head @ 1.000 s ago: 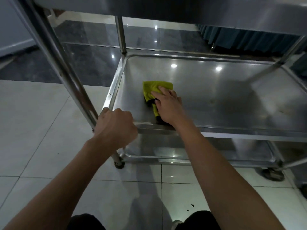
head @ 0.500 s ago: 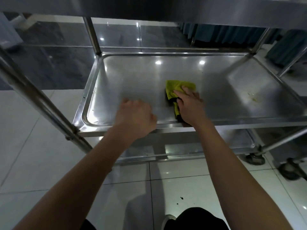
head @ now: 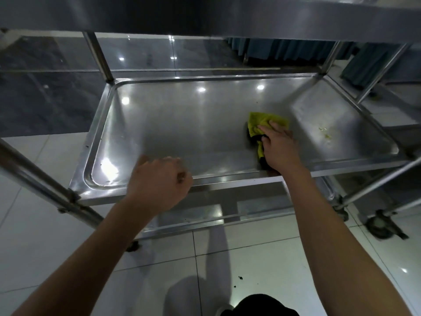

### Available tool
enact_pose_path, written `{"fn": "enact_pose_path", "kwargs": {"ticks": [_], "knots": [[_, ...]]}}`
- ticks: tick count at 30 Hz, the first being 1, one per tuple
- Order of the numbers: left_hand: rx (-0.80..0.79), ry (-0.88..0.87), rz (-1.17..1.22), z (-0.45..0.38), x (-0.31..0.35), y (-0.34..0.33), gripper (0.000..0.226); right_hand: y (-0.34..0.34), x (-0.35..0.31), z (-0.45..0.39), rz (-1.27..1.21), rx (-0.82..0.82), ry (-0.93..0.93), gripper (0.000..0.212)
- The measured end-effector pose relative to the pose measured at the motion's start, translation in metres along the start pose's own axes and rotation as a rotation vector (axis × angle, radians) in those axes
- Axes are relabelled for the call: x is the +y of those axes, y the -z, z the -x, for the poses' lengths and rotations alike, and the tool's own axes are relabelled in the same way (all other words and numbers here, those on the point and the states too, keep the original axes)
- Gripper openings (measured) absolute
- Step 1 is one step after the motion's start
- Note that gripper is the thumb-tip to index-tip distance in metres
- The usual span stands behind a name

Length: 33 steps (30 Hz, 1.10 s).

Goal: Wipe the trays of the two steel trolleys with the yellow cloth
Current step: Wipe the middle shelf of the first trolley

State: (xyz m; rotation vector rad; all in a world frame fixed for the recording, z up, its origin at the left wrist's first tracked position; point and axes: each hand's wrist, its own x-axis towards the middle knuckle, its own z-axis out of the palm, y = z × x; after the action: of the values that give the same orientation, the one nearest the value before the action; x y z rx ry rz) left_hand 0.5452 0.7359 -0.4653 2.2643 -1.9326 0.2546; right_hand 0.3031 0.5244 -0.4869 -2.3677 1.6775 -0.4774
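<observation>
On the middle tray [head: 159, 124], toward its right end, the right hand [head: 279, 147] presses flat on the yellow cloth [head: 262, 123]; the left hand [head: 159, 181], fisted, grips the tray's front edge.

text: none legible | checked: steel tray [head: 159, 124] beyond the left hand [head: 157, 181]; yellow cloth [head: 264, 124] under the right hand [head: 279, 148] (plain, no label or print) | numbers, brands, signs: none

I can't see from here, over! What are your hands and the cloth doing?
Right hand flat on yellow cloth, mid tray. Left hand fisted at front rim, holding nothing visible. Yellowish crumbs right of cloth.
</observation>
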Motion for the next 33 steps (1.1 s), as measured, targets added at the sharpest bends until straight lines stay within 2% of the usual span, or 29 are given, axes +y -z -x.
{"fn": "enact_pose_path", "kwargs": {"ticks": [3,5,7,10,14,20,26,31,33], "knots": [[0.049,0.140,-0.064,0.018,-0.032,0.008,0.055,-0.003,-0.005,-0.003,-0.013,0.013,0.012,0.040],[-0.030,0.183,-0.136,0.024,-0.046,0.011,0.058,-0.005,-0.011,-0.006,0.017,0.010,0.021,0.039],[-0.097,0.150,-0.179,0.023,-0.053,0.013,0.060,-0.011,-0.024,-0.008,0.040,0.006,0.059,0.039],[-0.093,0.093,-0.211,0.021,-0.061,0.015,0.064,-0.028,-0.062,-0.010,0.064,-0.011,0.145,0.039],[0.025,0.066,-0.169,0.031,-0.069,0.016,0.043,-0.057,-0.131,-0.014,0.059,-0.052,0.258,0.037],[-0.011,0.021,-0.215,0.041,-0.080,0.014,0.038,-0.097,-0.233,-0.012,0.043,-0.134,0.447,0.038],[-0.058,-0.039,-0.162,0.049,-0.089,0.013,0.036,-0.119,-0.293,-0.014,-0.010,-0.207,0.624,0.040],[-0.128,-0.017,-0.110,0.051,-0.092,0.012,0.067,-0.131,-0.334,-0.013,-0.051,-0.261,0.735,0.039],[-0.136,-0.010,-0.104,0.053,-0.095,0.012,0.072,-0.133,-0.345,-0.012,-0.056,-0.298,0.777,0.039]]}}
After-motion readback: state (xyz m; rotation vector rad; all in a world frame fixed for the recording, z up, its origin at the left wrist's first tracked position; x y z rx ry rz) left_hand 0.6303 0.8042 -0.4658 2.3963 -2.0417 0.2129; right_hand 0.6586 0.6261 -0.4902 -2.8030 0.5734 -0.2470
